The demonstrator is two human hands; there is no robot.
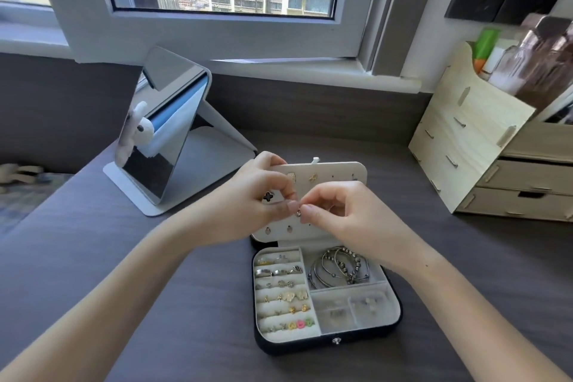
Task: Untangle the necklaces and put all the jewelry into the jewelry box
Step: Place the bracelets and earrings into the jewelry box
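A small stud earring point(298, 213) is pinched by the right hand point(341, 211) against the white earring panel point(338, 169), whose edge the left hand point(257, 198) grips. The open jewelry box point(393, 319) lies just under both wrists. I think the stud is being fixed; next comes a careful push into a free hole.

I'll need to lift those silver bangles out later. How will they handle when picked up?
The bangles look like thin metal hoops, so probably stiff and light. Several overlap in one compartment of the jewelry box, so lifting one may drag others along. The beaded bracelet among them likely flexes and could snag.
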